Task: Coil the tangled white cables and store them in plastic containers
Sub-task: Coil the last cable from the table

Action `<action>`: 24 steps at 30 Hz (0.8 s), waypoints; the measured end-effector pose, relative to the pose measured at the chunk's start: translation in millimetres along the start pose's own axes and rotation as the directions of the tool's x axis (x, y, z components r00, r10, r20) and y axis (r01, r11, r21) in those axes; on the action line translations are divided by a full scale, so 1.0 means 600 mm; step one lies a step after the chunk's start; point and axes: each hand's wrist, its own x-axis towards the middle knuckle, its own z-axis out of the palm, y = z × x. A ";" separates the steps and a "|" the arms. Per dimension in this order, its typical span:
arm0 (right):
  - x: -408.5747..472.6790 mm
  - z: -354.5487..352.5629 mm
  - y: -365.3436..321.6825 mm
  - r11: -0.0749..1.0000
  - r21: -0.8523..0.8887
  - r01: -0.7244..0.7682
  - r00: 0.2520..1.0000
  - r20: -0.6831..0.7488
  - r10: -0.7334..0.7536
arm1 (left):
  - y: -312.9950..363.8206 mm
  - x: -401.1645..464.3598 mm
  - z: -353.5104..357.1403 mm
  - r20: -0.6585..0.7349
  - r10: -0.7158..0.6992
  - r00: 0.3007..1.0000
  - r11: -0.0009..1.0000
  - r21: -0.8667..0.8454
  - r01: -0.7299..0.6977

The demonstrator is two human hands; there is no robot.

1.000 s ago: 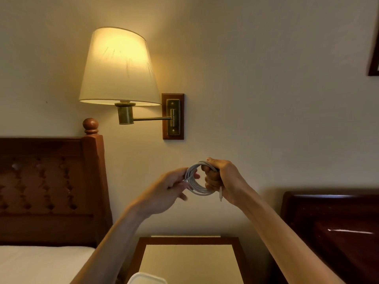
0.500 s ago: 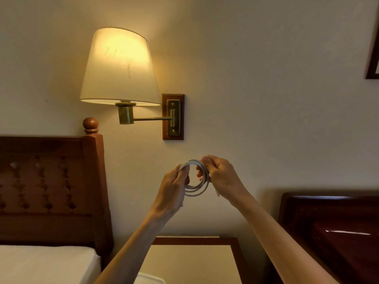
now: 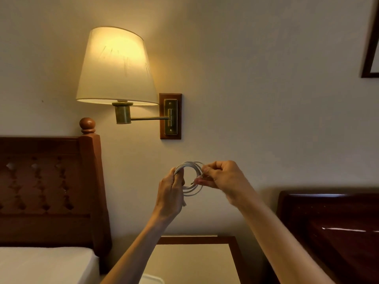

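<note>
A white cable (image 3: 192, 191) is wound into a small round coil, held up in front of the wall at chest height. My left hand (image 3: 170, 193) grips the coil's left side, fingers curled round the loops. My right hand (image 3: 222, 179) pinches the coil's right side, where a loose cable end with its plug pokes out toward the middle. A corner of a white plastic container (image 3: 152, 279) shows at the bottom edge, partly hidden behind my left forearm.
A nightstand (image 3: 196, 261) with a pale top stands below my hands. A bed with a wooden headboard (image 3: 47, 187) is on the left, a dark glossy wooden bed frame (image 3: 332, 226) on the right. A lit wall lamp (image 3: 114, 66) hangs above.
My left hand has shifted from touching the coil with loose fingers to gripping its left side. My right hand moved from holding the coil's top to pinching its right side.
</note>
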 end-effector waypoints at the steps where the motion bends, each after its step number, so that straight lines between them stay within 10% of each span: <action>1: -0.002 0.010 0.015 0.998 -0.008 0.069 0.997 -0.028 -0.070 | 0.004 0.002 0.001 -0.011 -0.004 1.000 1.000 -0.009 0.004; 9: 0.007 0.030 0.088 0.598 -0.624 0.504 0.665 -0.161 -0.729 | 0.023 -0.014 -0.013 0.134 -0.088 0.987 0.952 -0.281 0.122; 16: 0.016 0.023 0.089 0.846 -0.127 0.518 0.851 -0.023 -0.524 | 0.015 -0.012 -0.019 0.175 -0.124 0.977 0.918 -0.353 0.180; 24: 0.014 -0.035 0.066 0.939 -0.039 0.342 0.881 0.361 -0.306 | 0.007 -0.007 -0.036 0.195 -0.196 0.961 0.817 -0.509 0.270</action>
